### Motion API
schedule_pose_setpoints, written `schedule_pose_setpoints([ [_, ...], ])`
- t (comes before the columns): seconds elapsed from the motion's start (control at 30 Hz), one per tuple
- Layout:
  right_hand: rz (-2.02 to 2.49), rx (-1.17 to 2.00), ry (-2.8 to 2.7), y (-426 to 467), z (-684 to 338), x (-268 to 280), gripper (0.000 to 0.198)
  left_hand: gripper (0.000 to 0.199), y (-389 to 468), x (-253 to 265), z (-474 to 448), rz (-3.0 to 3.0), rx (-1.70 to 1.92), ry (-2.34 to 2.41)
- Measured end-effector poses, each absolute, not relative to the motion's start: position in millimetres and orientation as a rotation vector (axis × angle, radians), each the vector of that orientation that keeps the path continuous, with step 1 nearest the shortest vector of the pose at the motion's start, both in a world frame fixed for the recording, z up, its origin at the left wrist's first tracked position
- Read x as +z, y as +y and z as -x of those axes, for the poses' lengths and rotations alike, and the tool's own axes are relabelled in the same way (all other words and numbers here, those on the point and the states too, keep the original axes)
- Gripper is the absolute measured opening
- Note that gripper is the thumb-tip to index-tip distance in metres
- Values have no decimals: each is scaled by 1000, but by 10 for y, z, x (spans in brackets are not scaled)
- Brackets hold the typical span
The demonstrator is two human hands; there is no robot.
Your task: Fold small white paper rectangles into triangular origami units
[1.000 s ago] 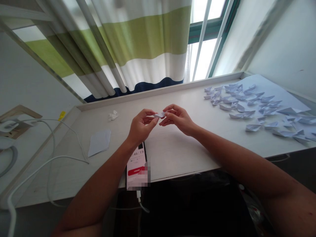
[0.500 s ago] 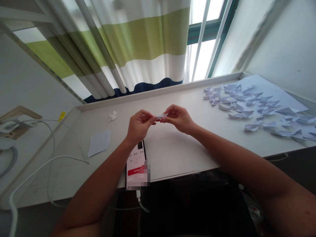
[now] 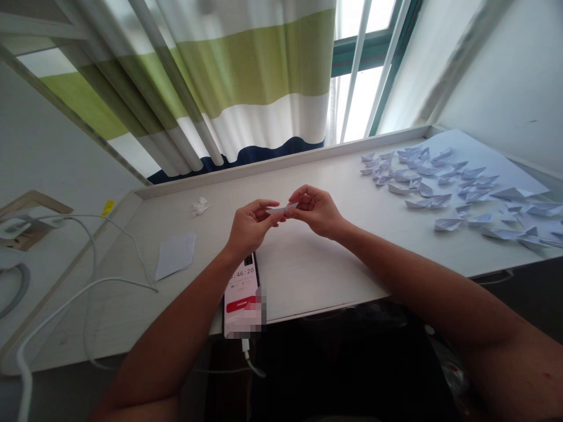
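Observation:
Above the middle of the white desk (image 3: 308, 275), a small folded white paper (image 3: 277, 209) is pinched between my two hands. My left hand (image 3: 250, 225) has its thumb below the paper and its fingers along the far side, closed on the left part. My right hand (image 3: 317, 212) grips the right end between thumb and curled fingers. Fingers cover much of the paper, so its full shape is hidden. Many folded paper boats (image 3: 428, 201) of the same white paper lie to the right of my right hand.
A phone (image 3: 241, 293) showing a running timer lies by the front edge under my left wrist, with a charging cable (image 3: 246, 347) attached. Left of it are a stack of white paper sheets (image 3: 176, 255) and a crumpled white scrap (image 3: 200, 206). White cables (image 3: 118, 280) cross the left side.
My left fingers have shifted along the paper and straightened, and more of its left part shows now. My right hand has moved slightly left, still pinching its end.

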State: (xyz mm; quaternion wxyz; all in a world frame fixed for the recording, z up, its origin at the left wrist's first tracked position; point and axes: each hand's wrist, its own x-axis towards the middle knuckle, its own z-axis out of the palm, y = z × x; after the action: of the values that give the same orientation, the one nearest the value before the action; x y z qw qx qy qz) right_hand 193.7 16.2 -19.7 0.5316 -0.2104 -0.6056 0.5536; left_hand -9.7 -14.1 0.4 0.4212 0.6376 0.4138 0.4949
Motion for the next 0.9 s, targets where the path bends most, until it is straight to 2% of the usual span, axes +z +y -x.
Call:
schedule_pose_setpoints([
  [0.2, 495, 1280, -1470, 172, -1932, -192, 50, 45, -158, 8, 45, -1532, 1339, 986],
  [0.53, 713, 1315, -1606, 263, -2005, -256, 46, 45, -53, 1, 132, -1583, 1111, 1095],
  [0.67, 767, 1238, -1679, 213, -2018, -223, 40, 41, -43, 92, 109, -1638, 913, 1083],
  [0.77, 777, 1153, -1711, 186, -2048, -169, 36, 38, -61, 163, 49, -1765, 940, 1120],
  [0.9, 715, 1233, -1622, 162, -2165, -8, 46, 36, -58, 290, -83, -1757, 1045, 1149],
])
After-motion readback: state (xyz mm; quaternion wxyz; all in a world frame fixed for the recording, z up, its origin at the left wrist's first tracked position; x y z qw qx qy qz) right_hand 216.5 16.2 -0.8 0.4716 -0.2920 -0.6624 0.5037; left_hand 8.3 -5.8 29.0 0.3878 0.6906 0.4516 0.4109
